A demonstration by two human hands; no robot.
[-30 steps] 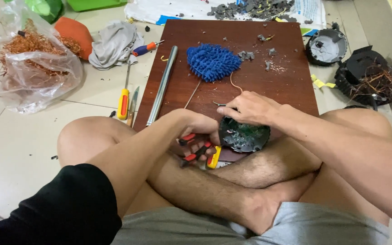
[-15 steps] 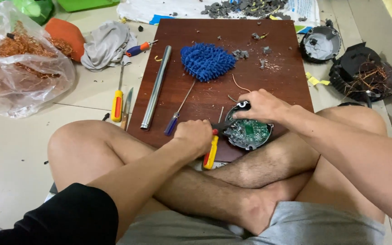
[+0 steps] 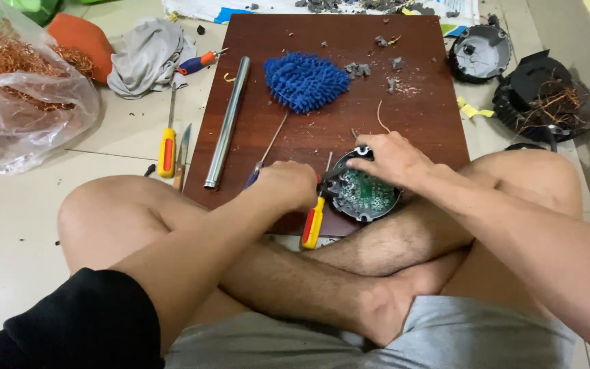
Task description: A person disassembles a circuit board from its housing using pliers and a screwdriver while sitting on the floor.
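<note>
We see a clear plastic bag of copper wire at far left, cut off. Our right hand presses, fingers spread, on the round green circuit board at the wooden board's near edge; our left hand is clenched around a tool, mostly hidden.

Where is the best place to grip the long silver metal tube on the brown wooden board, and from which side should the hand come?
Grip the silver metal tube around its middle, coming from above with fingers across its width. It lies flat along the left edge of the brown wooden board, free along its whole length, and the left side over the floor tiles looks open. A mid-length grip should probably keep it balanced.
</note>
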